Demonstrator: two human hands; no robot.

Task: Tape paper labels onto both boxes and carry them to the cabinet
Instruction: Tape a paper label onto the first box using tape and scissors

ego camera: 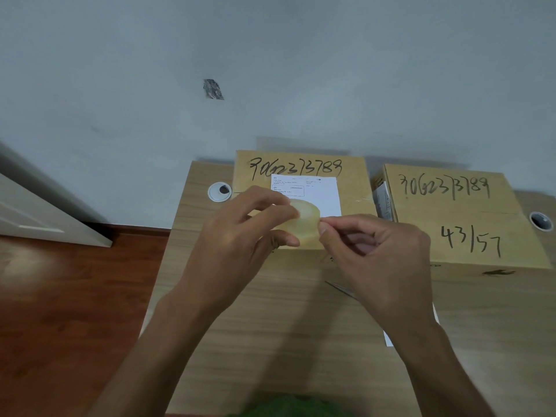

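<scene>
Our left hand point(240, 233) grips tape roll point(304, 222); right hand point(373, 251) pinches tape end. We should pull straight, over label point(325, 194) near desk's point(270, 326) far edge.

One camera sat on the person's head. It looked forward and down, close over the desk point(270, 341), toward its far edge and the wall point(270, 55).

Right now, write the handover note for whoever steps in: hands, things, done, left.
Left hand grips the clear tape roll above the left box. Right hand pinches at the roll's edge, seemingly finding the tape end.
A paper label lies on the left box; no tape visible on it. Right box carries no label on top. A white sheet lies on the desk, partly under the right forearm.
Done: label placed. Left: tape both labels, carry both boxes to the cabinet.
</scene>
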